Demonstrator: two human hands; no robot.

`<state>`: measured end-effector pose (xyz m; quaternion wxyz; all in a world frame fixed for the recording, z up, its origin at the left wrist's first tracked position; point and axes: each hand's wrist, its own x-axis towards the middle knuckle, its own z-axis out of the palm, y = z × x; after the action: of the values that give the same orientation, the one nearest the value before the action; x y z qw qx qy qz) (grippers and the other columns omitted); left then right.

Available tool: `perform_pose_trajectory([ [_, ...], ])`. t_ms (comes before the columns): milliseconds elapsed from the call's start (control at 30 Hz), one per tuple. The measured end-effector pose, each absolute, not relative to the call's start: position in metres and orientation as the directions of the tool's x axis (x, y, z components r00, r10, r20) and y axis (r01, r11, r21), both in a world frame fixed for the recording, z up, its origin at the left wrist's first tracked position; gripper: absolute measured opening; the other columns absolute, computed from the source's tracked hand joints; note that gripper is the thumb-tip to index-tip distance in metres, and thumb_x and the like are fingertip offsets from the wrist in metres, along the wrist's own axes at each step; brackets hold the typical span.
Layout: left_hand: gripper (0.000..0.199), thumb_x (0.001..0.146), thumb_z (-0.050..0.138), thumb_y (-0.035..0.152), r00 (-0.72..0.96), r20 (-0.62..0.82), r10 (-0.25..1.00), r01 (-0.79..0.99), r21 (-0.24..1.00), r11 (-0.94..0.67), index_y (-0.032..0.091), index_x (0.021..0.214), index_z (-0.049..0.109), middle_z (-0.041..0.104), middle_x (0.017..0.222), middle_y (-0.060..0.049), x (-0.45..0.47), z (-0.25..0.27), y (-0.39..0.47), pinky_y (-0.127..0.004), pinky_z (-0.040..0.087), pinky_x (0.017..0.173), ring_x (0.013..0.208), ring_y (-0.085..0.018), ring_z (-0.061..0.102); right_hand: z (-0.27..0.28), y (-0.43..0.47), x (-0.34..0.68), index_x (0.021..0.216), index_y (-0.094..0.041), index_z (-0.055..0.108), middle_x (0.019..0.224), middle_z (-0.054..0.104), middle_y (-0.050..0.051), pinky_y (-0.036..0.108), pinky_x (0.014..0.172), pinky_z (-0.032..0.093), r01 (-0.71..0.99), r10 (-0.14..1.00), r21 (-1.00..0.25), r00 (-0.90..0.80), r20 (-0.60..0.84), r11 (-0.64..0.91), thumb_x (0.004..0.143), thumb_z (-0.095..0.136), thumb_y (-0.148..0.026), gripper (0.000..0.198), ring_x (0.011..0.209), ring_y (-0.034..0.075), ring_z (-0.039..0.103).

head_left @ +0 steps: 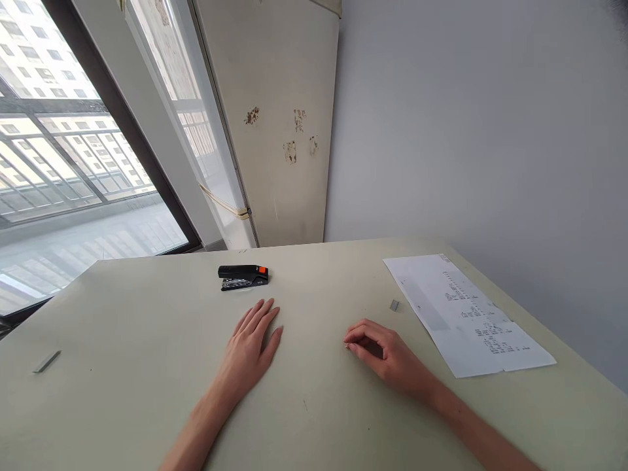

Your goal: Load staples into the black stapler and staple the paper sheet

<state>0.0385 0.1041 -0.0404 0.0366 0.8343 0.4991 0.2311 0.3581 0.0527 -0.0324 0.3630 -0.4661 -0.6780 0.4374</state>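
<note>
My left hand [250,343] lies palm down on the pale table [147,405], fingers stretched out and holding nothing. Just beyond its fingertips sits a black stapler [243,277] with an orange patch at its right end. My right hand [380,353] rests on its side on the table, thumb and fingertips brought together in a pinch; whether something small is between them I cannot make out. Past its knuckles lies a small grey strip of staples [394,305], apart from the hand.
Printed white sheets [426,307] lie flat at the right, near the wall [481,131]. A longer grey strip of staples [47,362] is at the far left. Behind the table stand a worn white cabinet-like panel [279,190] and a window [73,144].
</note>
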Motion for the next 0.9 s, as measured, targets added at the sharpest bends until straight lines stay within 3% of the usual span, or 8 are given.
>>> perform_pose_trajectory([
  [900, 0.047, 0.108, 0.045, 0.047, 0.403, 0.347, 0.847, 0.828, 0.255, -0.499, 0.024, 0.147, 0.057, 0.053, 0.16, -0.006, 0.0374, -0.0428, 0.1063, -0.054, 0.042, 0.123, 0.153, -0.031, 0.043, -0.028, 0.0526, 0.3581, 0.104, -0.027, 0.07, 0.107, 0.071, 0.004, 0.034, 0.091, 0.056, 0.279, 0.956, -0.948, -0.288, 0.066, 0.149, 0.103, 0.059, -0.034, 0.013, 0.099, 0.021, 0.069],
])
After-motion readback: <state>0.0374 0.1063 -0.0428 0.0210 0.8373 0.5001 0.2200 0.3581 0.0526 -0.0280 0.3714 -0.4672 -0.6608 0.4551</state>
